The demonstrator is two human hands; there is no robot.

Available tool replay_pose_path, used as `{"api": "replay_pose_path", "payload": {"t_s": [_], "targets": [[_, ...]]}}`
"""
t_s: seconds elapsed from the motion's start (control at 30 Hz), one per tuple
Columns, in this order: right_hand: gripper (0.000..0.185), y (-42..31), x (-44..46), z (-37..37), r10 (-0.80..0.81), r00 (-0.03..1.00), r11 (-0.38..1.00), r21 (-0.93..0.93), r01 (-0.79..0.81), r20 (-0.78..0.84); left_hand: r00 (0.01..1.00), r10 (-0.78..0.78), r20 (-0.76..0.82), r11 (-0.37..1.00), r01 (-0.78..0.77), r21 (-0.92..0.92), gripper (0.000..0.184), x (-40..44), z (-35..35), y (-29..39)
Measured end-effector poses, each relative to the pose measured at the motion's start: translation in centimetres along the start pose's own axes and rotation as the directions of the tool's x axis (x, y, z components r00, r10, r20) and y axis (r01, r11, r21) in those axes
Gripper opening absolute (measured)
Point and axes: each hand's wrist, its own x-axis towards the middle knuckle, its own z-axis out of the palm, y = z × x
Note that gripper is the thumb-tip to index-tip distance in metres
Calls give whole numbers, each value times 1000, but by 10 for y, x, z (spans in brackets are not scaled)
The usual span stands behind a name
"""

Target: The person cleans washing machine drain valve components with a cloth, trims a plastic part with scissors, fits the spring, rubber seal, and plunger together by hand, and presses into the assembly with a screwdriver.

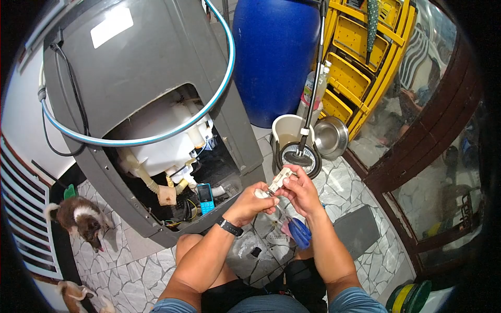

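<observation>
Both hands meet in front of me over the tiled floor. My right hand [301, 192] grips a small off-white plastic part [281, 178] with ridges, its upper end pointing away from me. Close beside it, my left hand [249, 203] is closed with thumb and fingers at the part's lower end. A pale bit shows at the left fingers, but I cannot tell whether it is separate. To the left stands a grey washing machine [219, 112] with an opening in its side, showing hoses [147, 180] and a white tub [162, 154]. A blue phone [205, 198] leans at the opening's edge.
A white-blue hose [229, 52] loops over the machine. Beyond are a blue barrel [276, 57], a mop bucket [282, 125], a metal bowl [331, 136] and yellow folding steps [347, 73]. Blue-handled tool [300, 233] lies below my hands. A dog [83, 219] stands left.
</observation>
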Motion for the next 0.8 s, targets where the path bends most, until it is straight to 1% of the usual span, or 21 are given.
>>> {"api": "replay_pose_path", "payload": {"t_s": [0.13,0.2,0.27,0.3,0.53,0.6,0.67,0.73,0.8], "targets": [[48,-5,-4,2,48,999,999,6,-48,-9,998,-42,-46,999,43,28,29,2,1,-5],[49,-2,-2,-5,88,996,996,24,-88,17,997,-55,-56,997,57,42,29,1,2,-4],[49,1,-2,-10,94,995,995,26,-95,15,992,-101,-73,993,105,49,28,0,4,1],[48,2,-1,-12,101,995,994,31,-102,12,992,-100,-73,993,104,50,28,1,5,0],[46,5,3,-19,136,990,990,32,-137,26,986,-144,-81,990,143,-18,28,3,7,-3],[46,8,6,-27,195,979,977,77,-200,63,985,-154,-73,988,152,-39,28,3,7,-4],[47,10,9,-31,218,974,970,100,-223,65,984,-169,-49,981,163,-104,28,2,9,-3],[47,7,10,-31,236,969,962,123,-244,70,984,-174,-47,979,168,-114,28,2,10,-3],[49,2,9,-29,220,970,974,39,-225,101,983,-179,-41,977,173,-124,29,3,10,-5]]}}
